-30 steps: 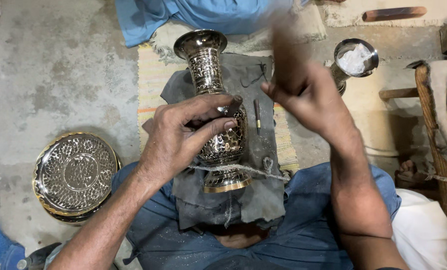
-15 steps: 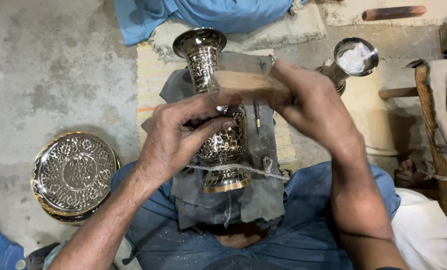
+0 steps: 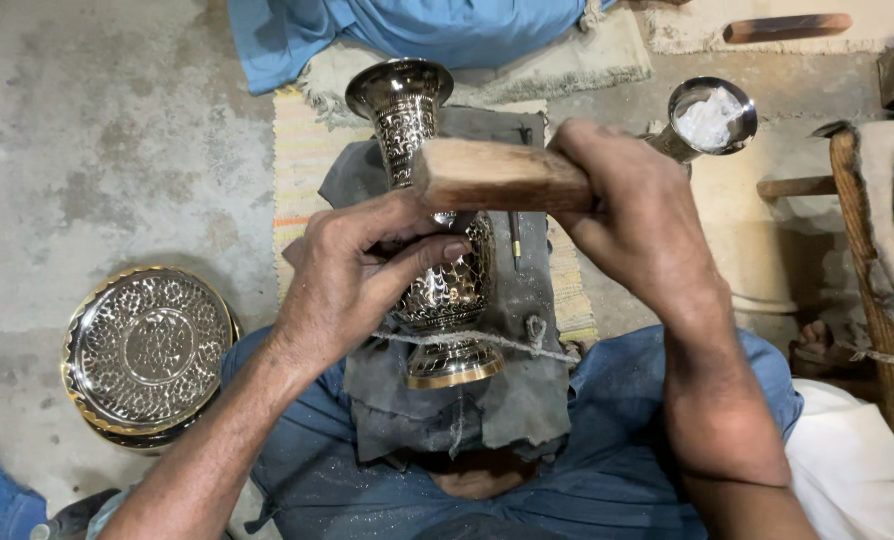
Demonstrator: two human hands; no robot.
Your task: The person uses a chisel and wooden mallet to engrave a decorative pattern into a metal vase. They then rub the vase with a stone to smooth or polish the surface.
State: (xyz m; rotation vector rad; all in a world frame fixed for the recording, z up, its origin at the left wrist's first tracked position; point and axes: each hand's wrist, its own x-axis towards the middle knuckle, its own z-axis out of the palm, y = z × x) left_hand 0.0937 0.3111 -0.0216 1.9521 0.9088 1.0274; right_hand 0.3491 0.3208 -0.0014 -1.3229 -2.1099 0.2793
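An engraved metal vase (image 3: 404, 120) lies on a grey cloth (image 3: 527, 400) over my lap, its mouth pointing away from me. A cord (image 3: 507, 343) runs across its narrow stem just above the foot. My left hand (image 3: 357, 275) rests on the vase's round body, fingers pinched as if around a small tool that I cannot see clearly. My right hand (image 3: 637, 215) grips a wooden block (image 3: 492, 175), held level directly above my left fingers and the vase body.
An embossed round metal plate (image 3: 147, 350) lies on the concrete floor at the left. A small metal cup (image 3: 712, 118) stands at the upper right, beside a wooden frame (image 3: 867, 270). Blue cloth (image 3: 407, 25) lies beyond the vase. A thin tool (image 3: 515, 240) rests on the grey cloth.
My right hand swung down from a raised, blurred position, bringing the wooden block low over my left fingers on the vase. The left hand and vase stayed put.
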